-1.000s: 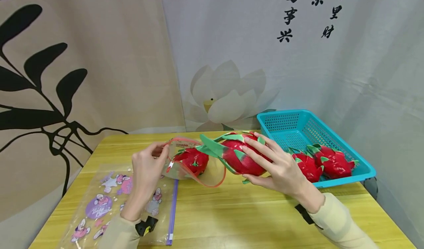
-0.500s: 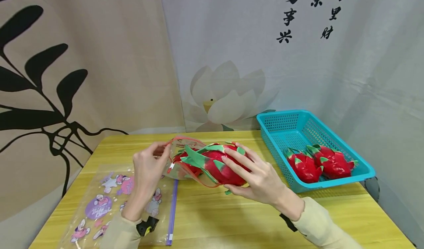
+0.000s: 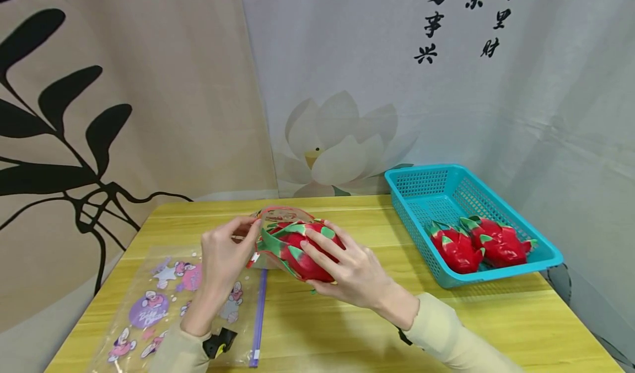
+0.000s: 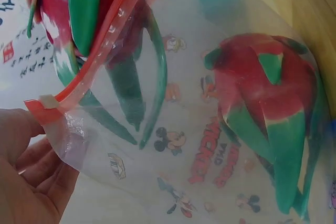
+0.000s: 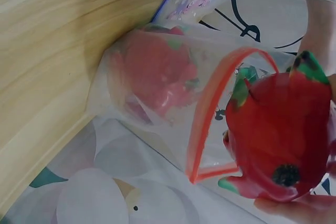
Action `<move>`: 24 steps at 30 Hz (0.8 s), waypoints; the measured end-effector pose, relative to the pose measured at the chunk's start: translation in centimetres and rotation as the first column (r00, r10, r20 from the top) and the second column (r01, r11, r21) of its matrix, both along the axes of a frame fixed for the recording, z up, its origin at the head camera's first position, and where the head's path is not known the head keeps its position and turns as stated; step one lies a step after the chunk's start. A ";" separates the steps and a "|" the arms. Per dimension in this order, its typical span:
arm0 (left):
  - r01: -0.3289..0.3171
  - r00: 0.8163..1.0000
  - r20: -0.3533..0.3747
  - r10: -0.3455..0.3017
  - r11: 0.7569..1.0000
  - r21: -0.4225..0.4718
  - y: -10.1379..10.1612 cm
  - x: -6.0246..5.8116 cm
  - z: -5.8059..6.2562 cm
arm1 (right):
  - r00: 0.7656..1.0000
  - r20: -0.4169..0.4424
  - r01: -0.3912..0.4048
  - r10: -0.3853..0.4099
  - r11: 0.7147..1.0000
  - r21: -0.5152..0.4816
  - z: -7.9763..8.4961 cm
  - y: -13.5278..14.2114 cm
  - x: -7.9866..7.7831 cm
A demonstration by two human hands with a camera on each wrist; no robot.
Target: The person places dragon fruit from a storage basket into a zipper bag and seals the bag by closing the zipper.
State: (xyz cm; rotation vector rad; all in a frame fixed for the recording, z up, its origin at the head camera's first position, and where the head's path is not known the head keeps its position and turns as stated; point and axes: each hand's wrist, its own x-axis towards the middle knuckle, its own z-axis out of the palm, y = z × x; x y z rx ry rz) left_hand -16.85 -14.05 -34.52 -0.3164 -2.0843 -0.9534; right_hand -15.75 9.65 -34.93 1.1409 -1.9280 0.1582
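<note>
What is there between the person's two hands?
In the head view, a dragon fruit, its leafy end inside the red-edged bag, lies between left hand and right hand.

I see a clear, cartoon-printed bag (image 4: 142, 179) with a red-orange zip edge, its mouth spread apart. One red dragon fruit (image 4: 249, 90) with green scales sits wholly inside. I have a second dragon fruit (image 5: 278, 124), glossy red, at the opening, long leaf tips in, rounded end out.
</note>
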 end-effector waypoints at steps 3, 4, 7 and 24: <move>0.013 1.000 -0.013 -0.013 1.000 -0.003 0.0 0.1 0.0 | 1.000 0.007 0.006 -0.006 1.000 -0.006 -0.1 -0.5 -0.2; 0.017 1.000 -0.018 -0.017 1.000 -0.006 -0.1 0.1 0.0 | 1.000 0.013 0.007 -0.007 1.000 -0.011 -0.2 -0.6 -0.2; 0.029 0.999 -0.028 -0.029 0.999 -0.014 -0.2 0.1 -0.1 | 0.999 0.033 0.005 -0.004 1.000 -0.030 -0.3 -0.9 -0.5; 0.061 0.998 0.017 -0.059 0.990 -0.129 -0.5 1.4 -0.5 | 0.992 0.124 0.038 -0.023 0.992 -0.122 0.0 -1.6 -2.0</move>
